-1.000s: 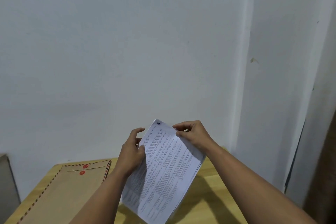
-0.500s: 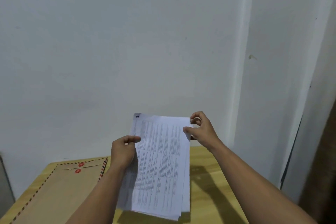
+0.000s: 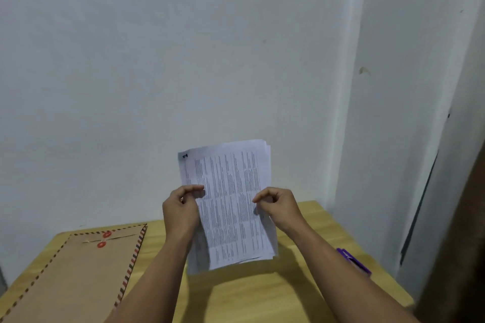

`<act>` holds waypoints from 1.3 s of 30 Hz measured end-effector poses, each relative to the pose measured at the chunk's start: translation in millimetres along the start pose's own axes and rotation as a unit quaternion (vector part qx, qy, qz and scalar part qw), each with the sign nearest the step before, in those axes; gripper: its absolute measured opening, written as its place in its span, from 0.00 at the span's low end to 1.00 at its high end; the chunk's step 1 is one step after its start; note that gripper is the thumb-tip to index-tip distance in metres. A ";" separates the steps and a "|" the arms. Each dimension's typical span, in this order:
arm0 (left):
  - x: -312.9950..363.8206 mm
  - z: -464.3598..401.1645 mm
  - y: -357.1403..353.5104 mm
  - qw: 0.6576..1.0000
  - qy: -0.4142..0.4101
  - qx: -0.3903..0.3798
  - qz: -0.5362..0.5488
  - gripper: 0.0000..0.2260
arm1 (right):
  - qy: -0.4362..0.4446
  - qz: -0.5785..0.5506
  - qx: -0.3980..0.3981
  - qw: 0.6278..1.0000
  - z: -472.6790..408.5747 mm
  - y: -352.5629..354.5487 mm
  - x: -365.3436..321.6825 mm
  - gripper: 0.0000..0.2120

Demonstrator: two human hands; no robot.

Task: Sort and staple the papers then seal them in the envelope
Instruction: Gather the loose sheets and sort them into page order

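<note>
Both forearms bare; left hand (image 3: 181, 211) and right hand (image 3: 279, 206) apparently gloveless, no rings seen.

Wooden table (image 3: 262, 296), pale wall (image 3: 183, 60) behind — dark curtain (image 3: 462, 217) at right

We see white papers (image 3: 231, 204) covered in dense black print, a brown envelope (image 3: 78, 275) edged in red and dark stripes with two red discs, a yellow wooden counter (image 3: 246, 296), a purple object (image 3: 354, 261), and pale walls (image 3: 183, 47).

Dim, soft overhead light; the papers (image 3: 231, 202) cast a shadow on the table (image 3: 309, 220), print blurred.
</note>
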State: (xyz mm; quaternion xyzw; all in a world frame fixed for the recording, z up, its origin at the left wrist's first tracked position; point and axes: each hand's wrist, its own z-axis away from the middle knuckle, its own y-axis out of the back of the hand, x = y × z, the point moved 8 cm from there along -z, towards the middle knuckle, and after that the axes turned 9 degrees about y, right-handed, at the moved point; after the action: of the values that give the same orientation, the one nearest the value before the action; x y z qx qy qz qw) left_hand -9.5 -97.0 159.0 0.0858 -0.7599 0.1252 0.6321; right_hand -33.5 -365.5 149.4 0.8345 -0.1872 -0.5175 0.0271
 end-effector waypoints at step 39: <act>24.5 14.7 15.5 0.954 -0.053 -0.134 -0.262 0.13 | -0.012 0.037 -0.089 0.995 13.5 21.0 -49.3 0.11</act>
State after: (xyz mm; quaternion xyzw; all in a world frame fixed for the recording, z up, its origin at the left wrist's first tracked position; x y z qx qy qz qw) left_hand -32.4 -86.0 179.3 0.2031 -0.7530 -0.1522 0.6071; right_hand -70.7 -366.2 190.2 0.8153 -0.1716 -0.5403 0.1178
